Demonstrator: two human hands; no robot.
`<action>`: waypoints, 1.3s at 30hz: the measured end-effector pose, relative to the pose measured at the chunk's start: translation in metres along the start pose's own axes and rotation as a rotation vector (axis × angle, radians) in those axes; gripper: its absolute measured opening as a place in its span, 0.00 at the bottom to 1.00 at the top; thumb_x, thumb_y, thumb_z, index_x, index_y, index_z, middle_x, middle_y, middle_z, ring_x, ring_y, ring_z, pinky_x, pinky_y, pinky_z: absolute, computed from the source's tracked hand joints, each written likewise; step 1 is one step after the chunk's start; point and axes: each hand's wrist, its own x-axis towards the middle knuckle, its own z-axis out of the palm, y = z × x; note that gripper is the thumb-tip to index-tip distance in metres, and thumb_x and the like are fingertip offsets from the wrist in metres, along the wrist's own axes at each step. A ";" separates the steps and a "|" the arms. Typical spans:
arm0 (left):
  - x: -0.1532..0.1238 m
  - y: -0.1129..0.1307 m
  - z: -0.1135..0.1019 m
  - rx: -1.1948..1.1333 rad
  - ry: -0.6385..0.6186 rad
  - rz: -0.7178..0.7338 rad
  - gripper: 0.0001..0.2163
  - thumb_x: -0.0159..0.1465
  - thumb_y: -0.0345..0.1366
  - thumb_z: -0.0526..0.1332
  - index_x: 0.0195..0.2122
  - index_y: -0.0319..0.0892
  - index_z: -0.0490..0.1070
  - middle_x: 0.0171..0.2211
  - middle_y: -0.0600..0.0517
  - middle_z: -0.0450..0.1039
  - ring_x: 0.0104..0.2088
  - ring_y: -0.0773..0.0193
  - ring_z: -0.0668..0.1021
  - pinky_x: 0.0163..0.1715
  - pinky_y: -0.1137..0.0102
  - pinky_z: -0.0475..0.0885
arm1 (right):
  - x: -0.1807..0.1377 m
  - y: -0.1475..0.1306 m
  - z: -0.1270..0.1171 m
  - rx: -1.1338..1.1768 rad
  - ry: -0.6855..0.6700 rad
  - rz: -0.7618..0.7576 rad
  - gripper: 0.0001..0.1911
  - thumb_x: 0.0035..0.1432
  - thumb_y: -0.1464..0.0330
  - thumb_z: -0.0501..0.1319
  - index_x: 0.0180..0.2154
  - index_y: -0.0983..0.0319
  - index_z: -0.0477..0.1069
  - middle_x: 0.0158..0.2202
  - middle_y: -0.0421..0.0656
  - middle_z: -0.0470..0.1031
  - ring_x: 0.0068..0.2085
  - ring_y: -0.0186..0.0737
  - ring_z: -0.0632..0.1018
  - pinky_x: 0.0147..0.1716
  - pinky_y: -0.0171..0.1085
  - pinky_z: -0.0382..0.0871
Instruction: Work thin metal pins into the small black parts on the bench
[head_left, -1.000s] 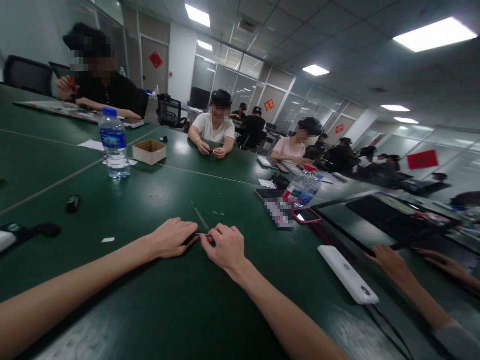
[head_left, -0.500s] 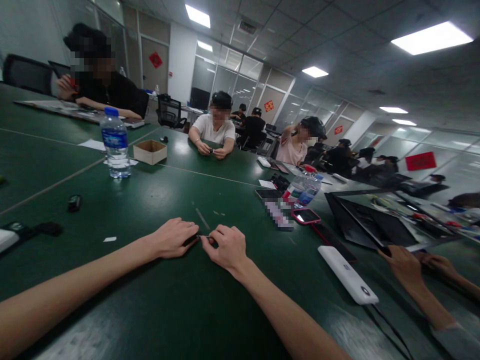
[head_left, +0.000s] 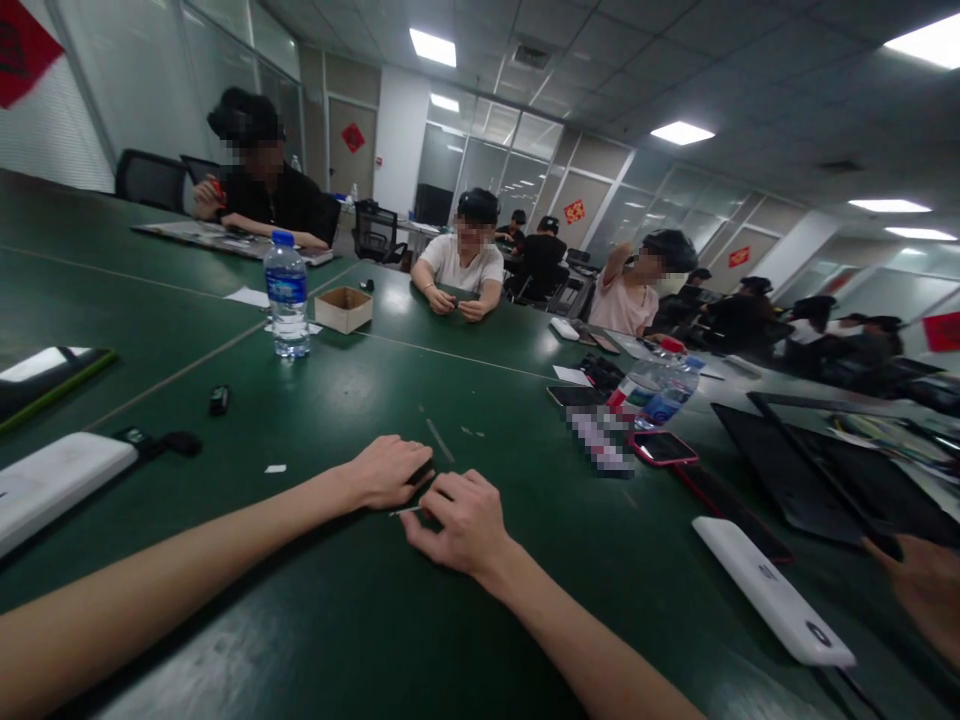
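Observation:
My left hand (head_left: 391, 472) rests low over the green table (head_left: 330, 620), its fingers curled round a small black object (head_left: 422, 480) that is mostly hidden. Close on its right is my right hand (head_left: 466, 522), closed in a pinch. From between its thumb and fingers a thin silvery rod (head_left: 407, 512) sticks out leftward, its tip on the near side of my left hand. The rod appears apart from the black object. A small white scrap (head_left: 275, 468) lies left of my left hand.
A water bottle (head_left: 286, 300) and an open cardboard box (head_left: 343, 310) stand farther back. White power banks (head_left: 772, 590) lie on both sides. A pink-cased phone (head_left: 664, 447) and tilted bottles (head_left: 660, 385) are at right. A neighbour's hand (head_left: 919, 580) shows at the right edge.
The view has turned left, so everything appears farther right. The rod, which bridged both hands before, now points past the near side of my left hand, and my right hand sits slightly closer to me.

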 end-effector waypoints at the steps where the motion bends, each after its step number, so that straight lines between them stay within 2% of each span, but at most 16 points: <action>1: 0.000 0.000 -0.001 -0.003 -0.007 0.002 0.09 0.65 0.40 0.51 0.35 0.42 0.65 0.35 0.47 0.74 0.34 0.56 0.77 0.34 0.65 0.68 | 0.001 0.003 0.000 -0.008 0.005 0.043 0.19 0.60 0.58 0.54 0.24 0.61 0.72 0.28 0.40 0.73 0.28 0.31 0.69 0.30 0.35 0.54; 5: -0.001 0.002 -0.005 -0.014 -0.013 0.011 0.07 0.64 0.39 0.53 0.34 0.42 0.66 0.35 0.47 0.74 0.35 0.57 0.77 0.36 0.65 0.69 | 0.002 0.025 -0.003 -0.091 -0.004 0.230 0.20 0.62 0.58 0.53 0.25 0.61 0.73 0.27 0.40 0.73 0.28 0.31 0.68 0.29 0.34 0.53; 8: -0.002 0.003 -0.007 -0.013 -0.003 0.016 0.09 0.65 0.40 0.52 0.34 0.42 0.66 0.34 0.47 0.74 0.34 0.58 0.77 0.37 0.65 0.69 | 0.000 0.036 -0.004 -0.105 -0.028 0.289 0.21 0.63 0.57 0.53 0.25 0.61 0.74 0.27 0.40 0.73 0.27 0.31 0.68 0.29 0.34 0.52; 15: -0.001 0.002 -0.006 -0.014 0.015 0.020 0.11 0.66 0.43 0.51 0.33 0.42 0.66 0.33 0.47 0.74 0.33 0.57 0.77 0.35 0.64 0.69 | 0.000 0.035 -0.001 -0.069 -0.053 0.276 0.21 0.63 0.57 0.52 0.25 0.61 0.73 0.28 0.40 0.72 0.27 0.31 0.68 0.29 0.33 0.53; 30: -0.002 0.005 -0.009 0.021 0.009 0.024 0.12 0.67 0.42 0.49 0.34 0.41 0.67 0.34 0.48 0.74 0.33 0.57 0.77 0.35 0.65 0.69 | 0.001 0.035 -0.003 -0.046 -0.087 0.300 0.20 0.64 0.58 0.52 0.29 0.61 0.74 0.31 0.41 0.74 0.29 0.32 0.69 0.30 0.34 0.56; 39: 0.001 0.008 -0.009 0.046 0.023 0.005 0.11 0.66 0.42 0.51 0.35 0.42 0.67 0.33 0.49 0.74 0.33 0.58 0.77 0.34 0.66 0.69 | 0.000 0.041 0.002 -0.054 -0.071 0.249 0.13 0.62 0.69 0.51 0.32 0.62 0.73 0.34 0.44 0.71 0.35 0.35 0.70 0.37 0.36 0.58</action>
